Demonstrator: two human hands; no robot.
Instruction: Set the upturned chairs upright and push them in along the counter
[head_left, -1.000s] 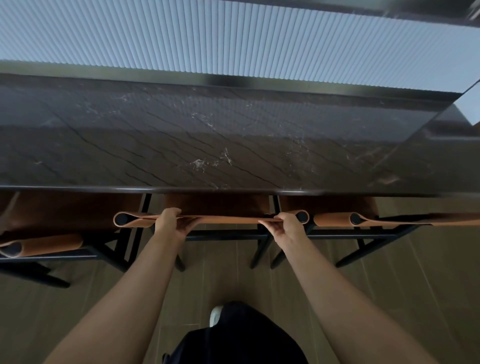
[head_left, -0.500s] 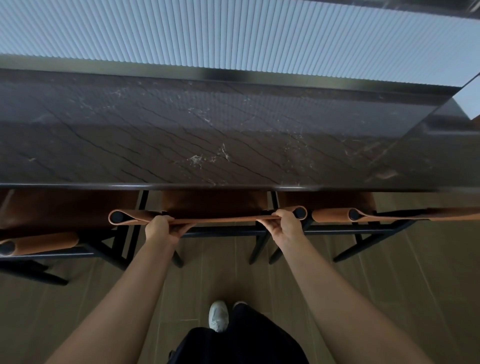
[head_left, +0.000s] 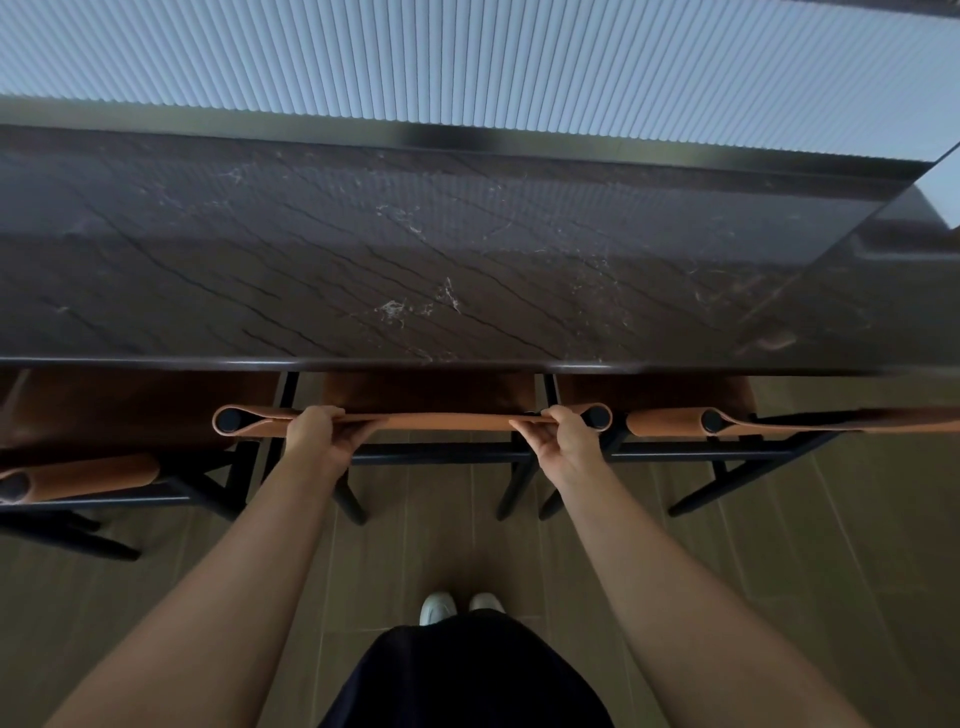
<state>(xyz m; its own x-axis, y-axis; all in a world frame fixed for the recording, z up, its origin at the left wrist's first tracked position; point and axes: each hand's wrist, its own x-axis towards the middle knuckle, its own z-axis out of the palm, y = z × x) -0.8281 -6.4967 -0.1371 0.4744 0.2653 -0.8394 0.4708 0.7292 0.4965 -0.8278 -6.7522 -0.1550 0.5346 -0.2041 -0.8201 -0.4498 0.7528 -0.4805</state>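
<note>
Black-framed chair (head_left: 431, 460) stands upright, seat under the dark veined marble desk (head_left: 311, 249); my left hand (head_left: 316, 435) and right hand (head_left: 565, 440) both curl round its smooth tan leather backrest (head_left: 441, 422).

The floor (head_left: 779, 571) is made of long brown boards. Three chairs with black legs and orange-brown backs are stood on it in a row. The middle chair (head_left: 441, 422) is tucked partly under the bench (head_left: 363, 249), with the left chair (head_left: 78, 475) and the right chair (head_left: 665, 422) close beside it. Two white shoes (head_left: 439, 608) are planted on the floor behind it. The bench is made of dark stone with thin pale lines.
</note>
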